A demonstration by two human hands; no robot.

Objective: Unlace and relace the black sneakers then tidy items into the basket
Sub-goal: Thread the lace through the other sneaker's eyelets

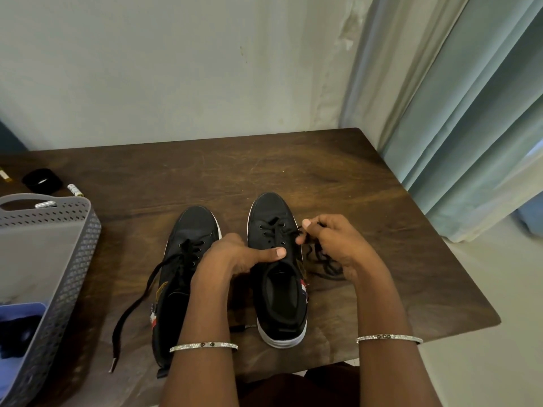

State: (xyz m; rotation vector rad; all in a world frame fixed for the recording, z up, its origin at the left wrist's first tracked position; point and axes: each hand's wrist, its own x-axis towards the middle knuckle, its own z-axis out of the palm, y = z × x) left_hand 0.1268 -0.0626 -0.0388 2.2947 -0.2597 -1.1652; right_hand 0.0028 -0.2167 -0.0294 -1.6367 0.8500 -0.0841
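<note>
Standing side by side near the middle of the dark wooden desk (323, 171), the two black sneakers are seen with their toes pointing to the far side. The right sneaker (271, 210) is gripped at its opening by the left hand (235, 254), whose thumb is laid across the tongue. Its lace (326, 265) is pinched between thumb and fingertips of the right hand (338, 245), just right of the upper eyelets, and the slack is bunched on the desk under that hand. Only the far eyelets of this sneaker are threaded.

The left sneaker (188, 230) is partly covered by the left forearm. A trailing lace (138, 298) is drawn out from it towards the near left, with its tipped end lying on the desk. A silver bangle (202, 345) is worn on each wrist.

A grey perforated basket (73, 259) is placed at the left edge of the desk, and something blue (20, 312) is held in its near end. Beyond the basket a round black object (42, 180) is set. A pale curtain (470, 127) is hung on the right.
</note>
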